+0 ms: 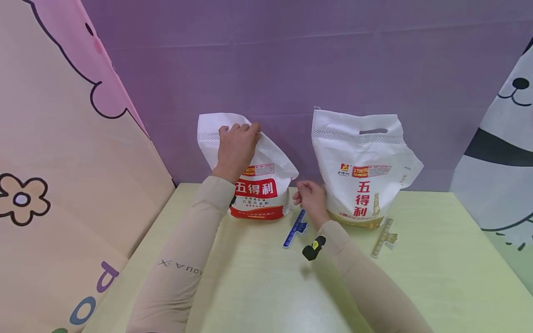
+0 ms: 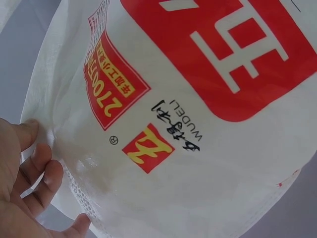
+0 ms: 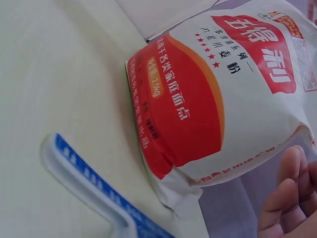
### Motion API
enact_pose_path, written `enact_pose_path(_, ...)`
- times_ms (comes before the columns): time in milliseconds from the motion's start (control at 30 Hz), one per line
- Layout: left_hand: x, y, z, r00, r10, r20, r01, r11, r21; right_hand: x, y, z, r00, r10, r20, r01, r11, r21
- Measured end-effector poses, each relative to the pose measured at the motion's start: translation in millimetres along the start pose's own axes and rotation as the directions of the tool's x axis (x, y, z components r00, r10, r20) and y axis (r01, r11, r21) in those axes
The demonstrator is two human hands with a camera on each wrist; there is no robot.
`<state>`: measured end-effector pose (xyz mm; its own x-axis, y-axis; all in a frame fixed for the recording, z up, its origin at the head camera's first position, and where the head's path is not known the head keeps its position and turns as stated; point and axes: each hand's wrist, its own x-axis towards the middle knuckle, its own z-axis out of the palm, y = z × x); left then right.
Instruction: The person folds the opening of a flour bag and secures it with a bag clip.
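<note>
A white flour bag with a red label and red base [image 1: 262,201] stands on the table, its upper part folded over and tilted. My left hand [image 1: 238,150] pinches the top edge of this bag; in the left wrist view, thumb and fingers [image 2: 42,173] lie at the perforated seam. Between the two bags my right hand [image 1: 310,199] hovers with loosely curled fingers and nothing in them. It is close beside the red bag's right side corner, as the right wrist view also shows. Below it lies a blue bag clip [image 1: 294,230] with white marks.
A second flour bag [image 1: 354,152], white with a gold base and a handle slot, stands upright on the right. A gold clip [image 1: 382,238] lies in front of it on the pale table [image 1: 258,286]. A purple backdrop [image 1: 266,55] rises behind the bags.
</note>
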<state>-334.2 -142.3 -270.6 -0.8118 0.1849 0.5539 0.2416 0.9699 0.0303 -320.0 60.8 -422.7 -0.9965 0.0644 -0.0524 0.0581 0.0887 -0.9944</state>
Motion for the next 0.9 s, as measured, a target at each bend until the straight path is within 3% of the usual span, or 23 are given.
enact_pose_path(700, -0.4, 1.9, 1.5, 1.000, 0.003, -0.009, -0.004, 0.998, -0.061, -28.9, 46, -46, 0.997, -0.011, 0.082, 0.021, 0.992, -0.125)
enact_pose_path(900, -2.1, 0.9, 0.7, 1.000, -0.008, -0.016, 0.007, 0.997, -0.073, -32.6, 54, -50, 0.992, 0.049, 0.117, -0.013, 0.957, -0.289)
